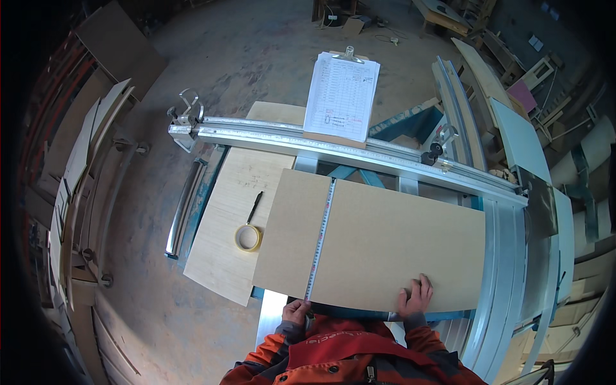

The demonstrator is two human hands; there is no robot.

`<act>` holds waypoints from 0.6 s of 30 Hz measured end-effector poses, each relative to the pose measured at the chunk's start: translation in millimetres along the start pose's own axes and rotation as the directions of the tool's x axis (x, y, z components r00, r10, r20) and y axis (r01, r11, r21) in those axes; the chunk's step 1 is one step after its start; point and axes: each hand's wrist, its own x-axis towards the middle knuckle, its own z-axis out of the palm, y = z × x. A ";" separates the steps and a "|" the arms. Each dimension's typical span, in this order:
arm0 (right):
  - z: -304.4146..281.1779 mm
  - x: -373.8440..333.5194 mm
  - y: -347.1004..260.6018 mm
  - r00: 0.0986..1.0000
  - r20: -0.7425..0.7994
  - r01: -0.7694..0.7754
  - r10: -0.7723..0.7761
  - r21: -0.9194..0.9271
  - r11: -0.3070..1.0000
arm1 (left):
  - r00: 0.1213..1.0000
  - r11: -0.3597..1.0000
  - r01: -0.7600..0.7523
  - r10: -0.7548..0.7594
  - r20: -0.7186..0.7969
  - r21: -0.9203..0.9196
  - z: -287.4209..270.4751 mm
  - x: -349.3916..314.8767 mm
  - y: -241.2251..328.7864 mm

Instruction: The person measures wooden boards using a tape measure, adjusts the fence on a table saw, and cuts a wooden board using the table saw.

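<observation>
This is looking like a woodworking workshop: a sliding panel saw table (507, 244) with a long metal fence (359, 151) is sitting on a dusty concrete floor (244, 51), with cut boards (83, 167) leaning all around.

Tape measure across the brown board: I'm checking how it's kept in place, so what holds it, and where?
The left hand holds the tape measure at its near end; the right hand presses the flat brown board.

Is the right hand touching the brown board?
Touching. The head view shows the right hand lying flat on the brown board at its near edge, fingers spread on its surface.
</observation>
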 end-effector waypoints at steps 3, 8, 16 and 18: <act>-0.4 0.4 -0.5 1.000 -0.006 -0.006 0.006 0.004 1.000 | 1.000 1.000 -0.004 0.004 0.000 -0.001 1.1 -0.5 2.9; 0.6 0.9 -0.3 1.000 -0.005 -0.005 0.005 -0.003 1.000 | 1.000 1.000 0.002 -0.002 0.001 -0.006 0.6 -0.1 2.5; -2.9 2.2 -3.5 1.000 0.000 0.007 -0.007 -0.011 1.000 | 1.000 1.000 0.009 -0.009 0.003 -0.008 1.7 -2.4 7.1; -3.0 1.9 -3.4 1.000 0.001 0.005 -0.005 -0.010 1.000 | 1.000 1.000 0.023 -0.023 -0.001 -0.017 2.5 -3.2 8.3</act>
